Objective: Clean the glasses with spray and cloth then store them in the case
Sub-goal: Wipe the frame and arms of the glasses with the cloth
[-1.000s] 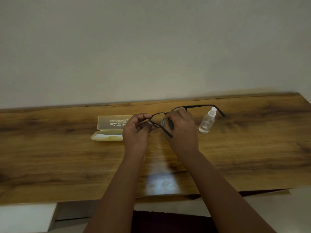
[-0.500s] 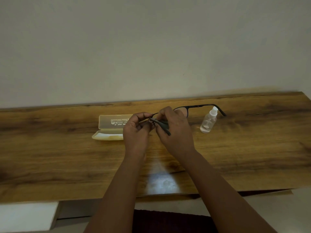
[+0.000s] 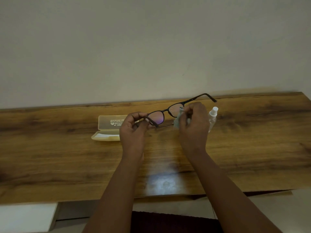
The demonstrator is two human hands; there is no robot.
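Dark-framed glasses (image 3: pixel 165 111) are held above the wooden table (image 3: pixel 67 157), temples unfolded. My left hand (image 3: pixel 134 130) pinches the frame's left end at the hinge. My right hand (image 3: pixel 193 125) holds a small pale cloth (image 3: pixel 178 120) against the right lens, covering part of it. A beige glasses case (image 3: pixel 107 128) lies open on the table behind my left hand. A small clear spray bottle (image 3: pixel 212 116) with a white cap stands just right of my right hand.
A plain wall rises directly behind the table. A white surface (image 3: pixel 25 217) sits below the table's front edge at the lower left. A bright reflection (image 3: pixel 161 182) lies on the wood between my forearms.
My right hand has moved right along the frame, from the left lens to the right lens, with the cloth. The left lens is now uncovered. The left hand keeps its hold.
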